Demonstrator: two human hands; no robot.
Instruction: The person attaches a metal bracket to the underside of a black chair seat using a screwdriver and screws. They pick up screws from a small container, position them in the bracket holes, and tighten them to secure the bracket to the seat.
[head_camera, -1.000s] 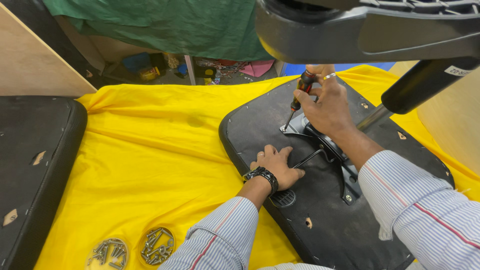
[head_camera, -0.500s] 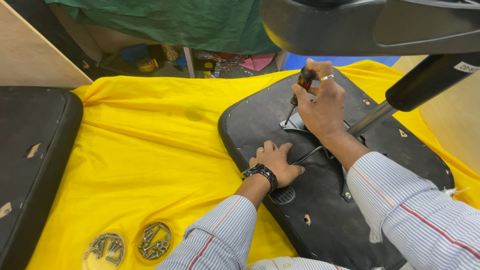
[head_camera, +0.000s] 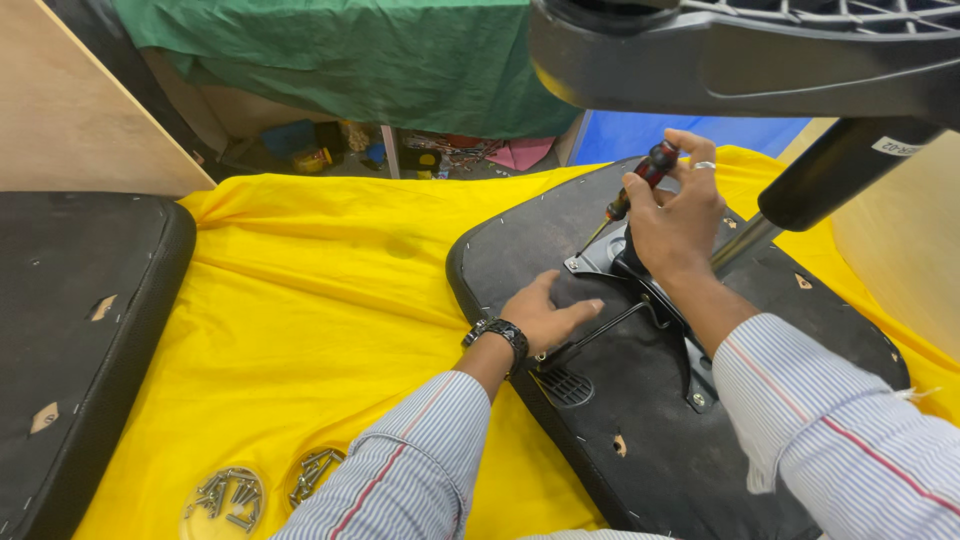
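A black chair seat (head_camera: 640, 440) lies upside down on a yellow cloth (head_camera: 330, 300), with a metal mechanism plate (head_camera: 610, 255) and a lever fixed to its underside. My right hand (head_camera: 675, 215) grips a screwdriver (head_camera: 640, 178) with a red and black handle, its tip at the plate's near-left corner. My left hand (head_camera: 545, 315), a dark watch on its wrist, lies flat on the seat just left of the plate, fingers spread, holding nothing.
A chair base arm (head_camera: 740, 50) and its black gas column (head_camera: 830, 180) hang over the seat at top right. Two clear round lids with several screws (head_camera: 225, 495) lie near the front. Another black seat pad (head_camera: 70, 330) sits left. Wooden board and green cloth lie behind.
My right hand has shifted slightly with the screwdriver, turning on the plate's corner. My left hand has stayed pressed on the seat. The view has moved a little.
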